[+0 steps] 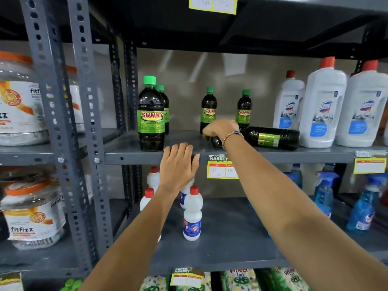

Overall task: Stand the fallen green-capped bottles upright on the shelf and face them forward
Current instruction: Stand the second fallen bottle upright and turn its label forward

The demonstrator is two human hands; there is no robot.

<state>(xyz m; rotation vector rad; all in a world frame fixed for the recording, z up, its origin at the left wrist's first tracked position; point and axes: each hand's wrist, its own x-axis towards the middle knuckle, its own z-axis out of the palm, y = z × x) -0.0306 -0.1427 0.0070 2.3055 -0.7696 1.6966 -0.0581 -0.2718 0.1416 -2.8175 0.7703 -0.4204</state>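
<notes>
Right hand (220, 129) closed over neck of fallen bottle (270, 137) on smooth grey metal shelf (130, 156); left hand (178, 164) flat, empty, on shelf's front edge.

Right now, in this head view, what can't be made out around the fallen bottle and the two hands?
- Fallen bottle: its cap end is hidden by the right hand, so the grip cannot be confirmed.
- Second-row bottle: mostly hidden behind the front bottle.
- Price tags: the handwriting is too blurred to read reliably.
- Left hand: its palm side on the shelf edge is hidden.
</notes>
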